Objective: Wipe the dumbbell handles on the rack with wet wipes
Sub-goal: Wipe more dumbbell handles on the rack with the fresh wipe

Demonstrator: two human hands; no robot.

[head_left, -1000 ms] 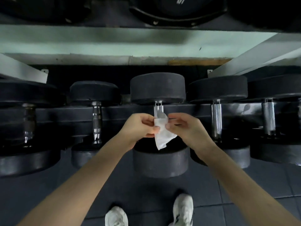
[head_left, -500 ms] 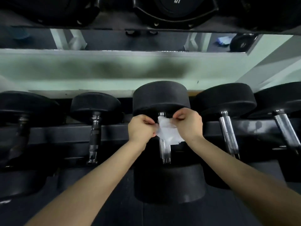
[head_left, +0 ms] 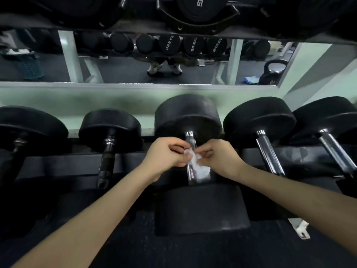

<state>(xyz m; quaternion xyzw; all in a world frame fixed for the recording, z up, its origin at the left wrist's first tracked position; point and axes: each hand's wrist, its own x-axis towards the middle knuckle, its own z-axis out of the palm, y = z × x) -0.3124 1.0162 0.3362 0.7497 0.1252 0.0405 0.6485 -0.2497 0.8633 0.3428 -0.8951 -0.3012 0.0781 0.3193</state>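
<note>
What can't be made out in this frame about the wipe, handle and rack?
- Head view, centre dumbbell handle: its middle is hidden by the left hand, right hand and wet wipe; whether the wipe wraps it is unclear.
- Head view, top-shelf plate: its weight marking is cut off by the upper edge.
- Head view, far-left handle: lost in shadow.

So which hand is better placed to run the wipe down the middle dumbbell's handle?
Probably the right hand: most of the wet wipe hangs under its fingers, against the handle. The left hand only pinches the wipe's upper corner.
</note>
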